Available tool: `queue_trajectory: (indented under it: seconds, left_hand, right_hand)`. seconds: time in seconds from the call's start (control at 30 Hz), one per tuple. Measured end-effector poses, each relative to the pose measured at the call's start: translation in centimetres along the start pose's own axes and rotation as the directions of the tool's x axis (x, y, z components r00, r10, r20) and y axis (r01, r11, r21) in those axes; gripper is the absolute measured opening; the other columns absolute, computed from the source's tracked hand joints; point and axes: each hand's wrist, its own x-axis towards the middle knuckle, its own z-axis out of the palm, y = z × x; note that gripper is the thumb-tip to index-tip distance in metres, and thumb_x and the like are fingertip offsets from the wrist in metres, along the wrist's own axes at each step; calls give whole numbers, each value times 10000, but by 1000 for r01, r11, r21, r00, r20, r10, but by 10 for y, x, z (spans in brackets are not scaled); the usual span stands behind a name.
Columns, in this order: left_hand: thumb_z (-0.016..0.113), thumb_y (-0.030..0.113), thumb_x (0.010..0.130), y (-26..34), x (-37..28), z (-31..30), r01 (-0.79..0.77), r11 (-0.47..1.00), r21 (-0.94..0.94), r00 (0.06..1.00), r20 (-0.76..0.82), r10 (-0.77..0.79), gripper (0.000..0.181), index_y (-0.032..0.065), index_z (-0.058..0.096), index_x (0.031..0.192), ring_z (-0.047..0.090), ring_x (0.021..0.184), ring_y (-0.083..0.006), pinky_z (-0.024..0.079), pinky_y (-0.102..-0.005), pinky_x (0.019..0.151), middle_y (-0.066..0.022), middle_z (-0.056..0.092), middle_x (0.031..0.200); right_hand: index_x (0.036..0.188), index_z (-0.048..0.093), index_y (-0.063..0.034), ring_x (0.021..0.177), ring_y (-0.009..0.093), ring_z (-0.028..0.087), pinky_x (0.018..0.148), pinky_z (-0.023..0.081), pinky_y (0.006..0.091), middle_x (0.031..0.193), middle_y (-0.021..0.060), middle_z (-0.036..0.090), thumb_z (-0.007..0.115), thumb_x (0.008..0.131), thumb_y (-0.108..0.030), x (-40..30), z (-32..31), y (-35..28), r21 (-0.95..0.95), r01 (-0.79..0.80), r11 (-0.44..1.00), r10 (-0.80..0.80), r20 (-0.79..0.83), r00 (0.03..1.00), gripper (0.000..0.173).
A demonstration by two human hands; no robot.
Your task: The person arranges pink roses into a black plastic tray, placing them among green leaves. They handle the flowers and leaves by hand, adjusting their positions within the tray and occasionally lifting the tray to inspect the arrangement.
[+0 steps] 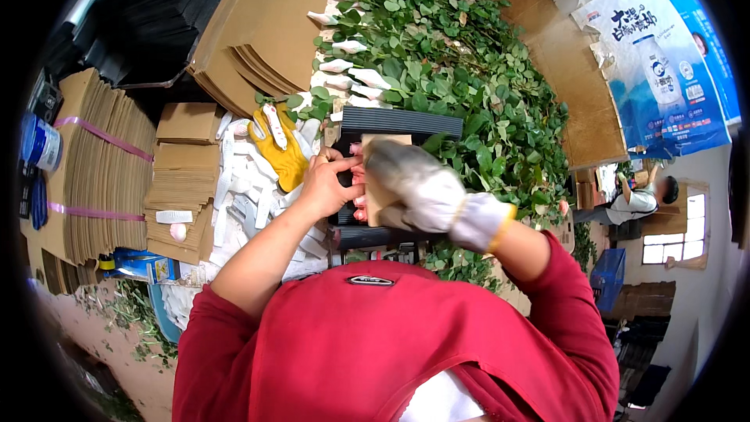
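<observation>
My bare left hand (331, 185) has its fingers spread against a row of pink rose heads (358, 171), touching them from the left. A white work glove with a grey palm covers my right hand (419, 184), which is blurred and lies over a piece of brown cardboard (381, 205). Whether its fingers grip the cardboard cannot be told. Beneath the roses is a dark holder with black ribbed sides (401, 122). The rose stems are hidden by the cardboard and glove. A yellow work glove (281, 149) lies left of my left hand.
Leafy rose stems (445, 53) with wrapped white buds (369, 78) fill the far side. White mesh sleeves (234, 170) and a grey-handled tool (243, 214) lie leftward. Cardboard stacks (105, 164) stand farther left. Another person (636, 202) stands in the right background.
</observation>
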Motion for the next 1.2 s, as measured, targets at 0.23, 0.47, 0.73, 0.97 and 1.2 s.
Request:
queue_trajectory:
  seconds: [0.23,0.47,0.73,0.97,1.2]
  left_hand:
    - [779,241,621,-5,-5,2,-9,998,-61,1000,-28,7,461,135,723,1065,499,1030,-287,399,-380,927,-99,534,1054]
    - [783,157,611,-2,-6,0,-21,995,-99,1000,-25,18,416,115,712,1020,492,998,-293,420,-386,881,-97,509,1004]
    - [783,153,609,2,-4,-3,-25,996,-88,999,-28,22,403,124,707,1003,474,978,-284,407,-393,875,-83,485,995]
    - [781,142,612,2,-5,-4,-17,996,-93,1000,21,19,404,87,696,1003,482,1000,-282,417,-375,888,-91,488,1006]
    - [705,-6,766,24,-6,-71,-61,985,-161,986,142,84,222,6,712,988,640,946,-242,494,-326,870,-125,677,988]
  right_hand:
    - [1297,468,45,1275,411,444,1069,379,458,1371,249,444,723,687,-209,11,15,12,96,-31,995,24,73,997,709]
    - [1376,401,29,1258,406,477,1061,402,437,1355,257,475,714,706,-191,12,15,14,239,-63,969,61,19,998,772]
    - [1364,411,31,1200,405,523,1012,440,437,1315,254,506,724,692,-169,19,12,9,256,-198,946,189,57,980,768]
    - [1383,395,32,1191,394,542,1006,446,436,1321,248,507,735,690,-147,23,14,2,253,-263,931,242,111,964,793]
    - [1409,363,28,1272,405,469,1050,401,457,1344,244,487,779,696,-182,13,22,10,353,-276,894,260,92,961,852]
